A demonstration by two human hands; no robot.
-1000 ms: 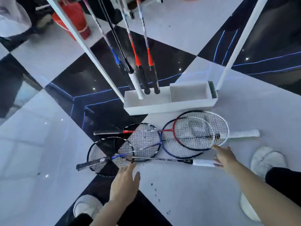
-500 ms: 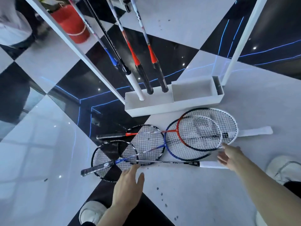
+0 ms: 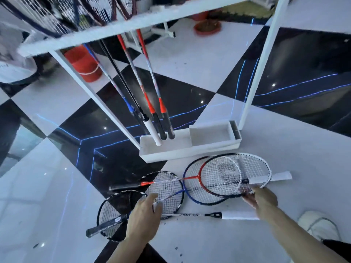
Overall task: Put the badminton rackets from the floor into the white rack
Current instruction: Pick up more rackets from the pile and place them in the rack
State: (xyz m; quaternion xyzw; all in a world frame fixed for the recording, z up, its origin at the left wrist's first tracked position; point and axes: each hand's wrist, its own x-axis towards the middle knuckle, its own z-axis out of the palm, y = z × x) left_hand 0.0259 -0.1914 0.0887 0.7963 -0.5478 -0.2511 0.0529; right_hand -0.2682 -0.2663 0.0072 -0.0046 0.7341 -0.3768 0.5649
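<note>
Standing over everything, the white rack [image 3: 190, 147] already holds several rackets upright in its left tray compartment; the right one shows nothing inside. Just in front, a heap of rackets [image 3: 209, 179] lies overlapped on the floor — frames crossing shafts. The right hand [image 3: 261, 201] reaches its fingertips to the red-framed head's rim; whether they grip it, I cannot tell. The left hand [image 3: 144, 217] hovers, fingers loosely apart. Lifting one could snag and drag its neighbours — the strings and shafts interlock.
</note>
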